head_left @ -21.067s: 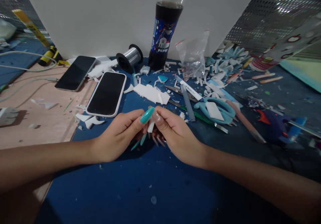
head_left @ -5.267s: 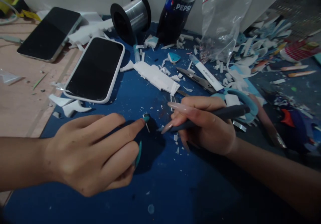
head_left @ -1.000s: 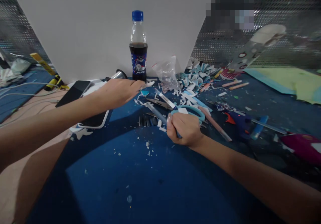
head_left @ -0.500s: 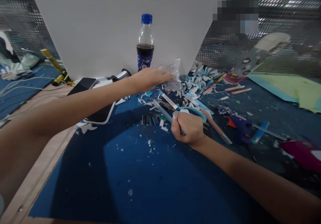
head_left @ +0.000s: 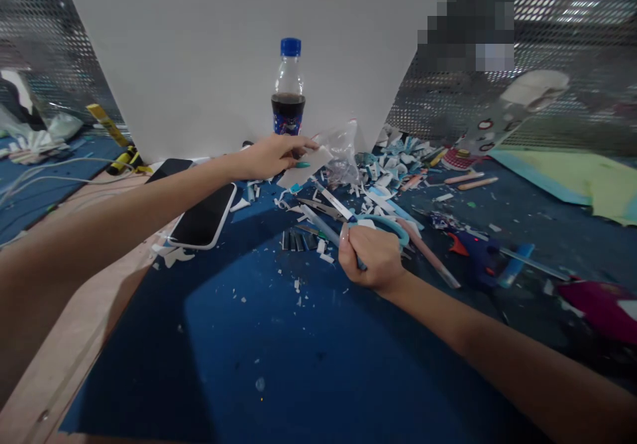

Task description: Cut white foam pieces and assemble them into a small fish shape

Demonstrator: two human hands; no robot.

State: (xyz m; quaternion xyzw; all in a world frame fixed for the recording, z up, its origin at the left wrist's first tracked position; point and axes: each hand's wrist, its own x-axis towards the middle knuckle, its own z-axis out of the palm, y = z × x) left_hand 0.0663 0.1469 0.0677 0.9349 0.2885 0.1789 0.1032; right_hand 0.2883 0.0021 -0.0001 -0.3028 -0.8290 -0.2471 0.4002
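My left hand (head_left: 271, 155) reaches far across the blue mat (head_left: 279, 344) and pinches a white foam piece (head_left: 304, 167) lifted just above the clutter, in front of the cola bottle (head_left: 288, 89). My right hand (head_left: 371, 257) rests on the mat as a fist, closed on a dark craft knife (head_left: 359, 263) that is mostly hidden inside it. A row of small dark cut strips (head_left: 297, 240) lies on the mat just left of my right hand.
Two phones (head_left: 203, 215) lie at the left. Scissors with light blue handles (head_left: 383, 225), a white marker (head_left: 334, 203), a clear plastic bag (head_left: 342, 152), foam scraps (head_left: 398, 158) and a blue glue gun (head_left: 485, 258) crowd the back and right. A white board (head_left: 239, 52) stands behind.
My left hand reached toward the plastic bag, then drew back slightly left with a white foam piece now in its fingers. My right hand has stayed put on the knife.
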